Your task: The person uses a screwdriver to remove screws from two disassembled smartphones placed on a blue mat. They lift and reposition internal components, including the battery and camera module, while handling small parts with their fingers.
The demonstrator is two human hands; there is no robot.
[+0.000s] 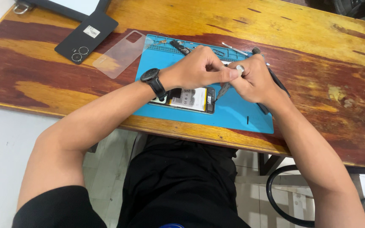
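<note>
Two hands are working over one blue mat (241, 116) on a wooden table (309, 33). The left hand (199, 67) is wearing one black watch (153, 80), and its fingers are pinching one small silver piece (240, 69). The right hand (256, 80) is closing around one thin tool (224, 89) and is touching the same piece. One open phone (189, 99) is lying on the mat, just under the hands, with its battery showing. Beside the mat, one clear cover (121, 54) and one black phone back (86, 36) are lying on the table. A few tiny parts are sitting along the mat's far edge; I cannot count them.
</note>
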